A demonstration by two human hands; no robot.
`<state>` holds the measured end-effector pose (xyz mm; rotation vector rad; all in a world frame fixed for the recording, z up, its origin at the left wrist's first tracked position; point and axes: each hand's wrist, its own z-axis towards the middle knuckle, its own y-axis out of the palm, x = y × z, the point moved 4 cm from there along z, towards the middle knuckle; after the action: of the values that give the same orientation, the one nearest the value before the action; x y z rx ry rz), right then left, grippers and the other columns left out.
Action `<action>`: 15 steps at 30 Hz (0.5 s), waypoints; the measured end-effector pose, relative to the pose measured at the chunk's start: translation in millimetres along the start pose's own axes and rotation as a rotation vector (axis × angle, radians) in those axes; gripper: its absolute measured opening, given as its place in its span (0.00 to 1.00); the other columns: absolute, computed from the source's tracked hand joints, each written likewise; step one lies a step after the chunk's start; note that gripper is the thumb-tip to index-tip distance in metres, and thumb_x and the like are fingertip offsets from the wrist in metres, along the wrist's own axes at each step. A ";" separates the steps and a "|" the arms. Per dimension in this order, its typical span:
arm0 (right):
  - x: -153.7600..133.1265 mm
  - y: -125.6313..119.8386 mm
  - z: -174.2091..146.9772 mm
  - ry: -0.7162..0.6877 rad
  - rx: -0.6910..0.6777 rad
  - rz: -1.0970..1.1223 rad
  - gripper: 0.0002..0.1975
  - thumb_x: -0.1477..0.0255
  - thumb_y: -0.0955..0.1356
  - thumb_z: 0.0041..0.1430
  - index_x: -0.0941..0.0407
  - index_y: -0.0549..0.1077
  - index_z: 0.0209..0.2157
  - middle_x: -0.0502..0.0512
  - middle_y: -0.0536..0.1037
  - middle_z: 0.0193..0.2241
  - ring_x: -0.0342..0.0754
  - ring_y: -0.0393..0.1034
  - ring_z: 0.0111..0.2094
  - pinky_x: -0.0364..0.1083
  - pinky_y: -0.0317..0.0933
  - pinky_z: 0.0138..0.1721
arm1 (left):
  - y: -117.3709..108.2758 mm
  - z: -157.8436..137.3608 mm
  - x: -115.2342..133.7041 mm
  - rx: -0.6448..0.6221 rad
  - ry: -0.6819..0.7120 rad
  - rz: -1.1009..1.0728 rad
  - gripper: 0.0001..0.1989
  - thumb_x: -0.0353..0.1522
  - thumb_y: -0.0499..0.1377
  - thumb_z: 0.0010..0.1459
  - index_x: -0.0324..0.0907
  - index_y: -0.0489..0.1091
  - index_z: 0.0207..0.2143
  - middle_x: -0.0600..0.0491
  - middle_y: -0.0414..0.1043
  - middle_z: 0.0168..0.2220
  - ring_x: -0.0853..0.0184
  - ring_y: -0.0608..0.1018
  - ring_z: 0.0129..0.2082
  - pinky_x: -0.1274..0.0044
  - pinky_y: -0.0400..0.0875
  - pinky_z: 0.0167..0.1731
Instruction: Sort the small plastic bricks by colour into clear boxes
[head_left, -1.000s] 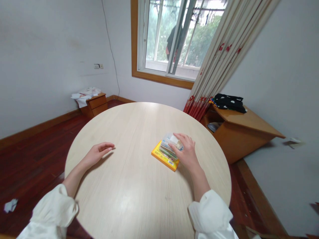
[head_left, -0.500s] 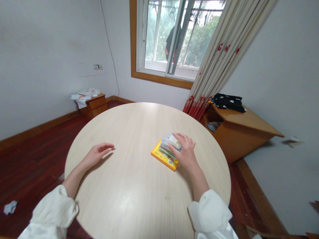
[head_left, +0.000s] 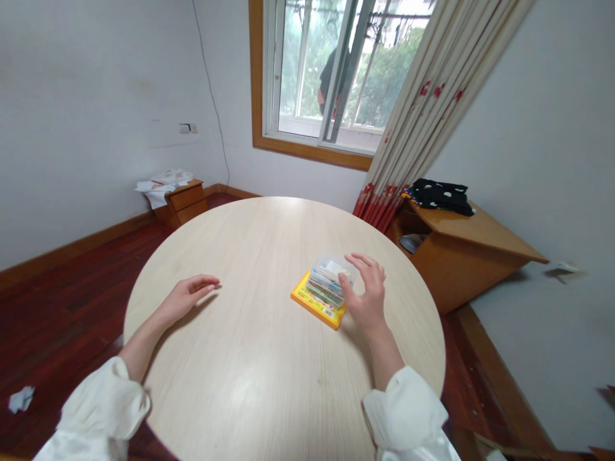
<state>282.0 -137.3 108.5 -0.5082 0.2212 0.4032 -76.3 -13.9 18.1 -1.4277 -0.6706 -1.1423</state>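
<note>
A clear plastic case (head_left: 325,280) with colourful contents, too small to make out, lies on top of a flat yellow box (head_left: 313,305). Both are right of the middle on a round pale wooden table (head_left: 250,346). Beside the case's right side is my right hand (head_left: 369,298), thumb and fingers apart in a curve, holding nothing. Whether its thumb still touches the case I cannot tell. Over on the left, my left hand (head_left: 189,298) rests on its side on the tabletop, fingers stretched out and nothing in them, well away from the case and box.
Past the table's right edge stands a wooden desk (head_left: 475,240) with folded black cloth (head_left: 442,195) on it. A small drawer cabinet (head_left: 188,203) bearing papers is at the far left. A curtain (head_left: 408,128) hangs by the window (head_left: 312,70). Crumpled paper (head_left: 22,399) lies on the floor.
My right hand has let go of the clear case and shifted right, its fingers spreading. The case stays on the yellow box. My left hand has not moved.
</note>
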 end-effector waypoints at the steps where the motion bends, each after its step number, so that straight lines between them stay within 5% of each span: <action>1: -5.3 -4.7 -1.6 -0.026 0.077 0.015 0.10 0.69 0.64 0.58 0.55 0.70 0.41 0.58 0.73 0.39 0.53 0.67 0.43 0.55 0.58 0.44 | 0.1 -0.2 0.8 0.002 0.002 0.001 0.22 0.48 0.61 0.44 0.40 0.74 0.34 0.44 0.77 0.37 0.56 0.77 0.40 0.65 0.70 0.46; 3: -19.9 -11.2 -9.8 -0.092 0.192 0.061 0.07 0.74 0.63 0.57 0.54 0.70 0.37 0.55 0.73 0.33 0.50 0.68 0.37 0.52 0.60 0.40 | 0.4 -0.8 2.6 0.003 0.000 0.001 0.22 0.48 0.61 0.44 0.40 0.74 0.34 0.44 0.77 0.37 0.56 0.78 0.40 0.65 0.70 0.46; 5: -39.6 -9.3 -22.9 -0.187 0.153 0.160 0.08 0.78 0.63 0.55 0.55 0.70 0.37 0.54 0.73 0.30 0.49 0.68 0.34 0.51 0.61 0.37 | 0.5 -1.4 4.3 0.003 -0.003 -0.001 0.22 0.48 0.61 0.44 0.40 0.74 0.34 0.44 0.77 0.37 0.56 0.78 0.40 0.65 0.70 0.46; 9: -73.5 16.0 -53.7 -0.258 -0.341 0.362 0.13 0.76 0.62 0.57 0.56 0.69 0.44 0.57 0.75 0.37 0.48 0.69 0.42 0.51 0.64 0.43 | 0.3 -2.3 6.8 0.005 -0.010 0.001 0.23 0.48 0.61 0.43 0.39 0.74 0.34 0.43 0.77 0.37 0.56 0.78 0.39 0.65 0.70 0.46; 12: -74.3 38.1 -72.2 -0.138 -0.726 0.330 0.18 0.69 0.61 0.61 0.57 0.66 0.51 0.62 0.70 0.51 0.51 0.62 0.55 0.53 0.59 0.54 | 0.5 -2.6 6.9 0.001 -0.017 0.001 0.23 0.48 0.61 0.43 0.39 0.74 0.34 0.43 0.77 0.37 0.55 0.77 0.40 0.64 0.69 0.47; 15: -60.0 52.1 -80.7 0.010 -0.922 0.262 0.23 0.66 0.60 0.62 0.58 0.60 0.57 0.64 0.61 0.59 0.52 0.53 0.61 0.56 0.52 0.59 | 0.4 -2.6 6.9 0.005 -0.019 0.004 0.23 0.48 0.61 0.43 0.39 0.74 0.34 0.42 0.77 0.37 0.55 0.77 0.40 0.63 0.69 0.47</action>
<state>197.3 -156.2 35.6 -1.3946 0.0996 0.7600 -74.1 -17.9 23.9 -1.4364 -0.6826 -1.1244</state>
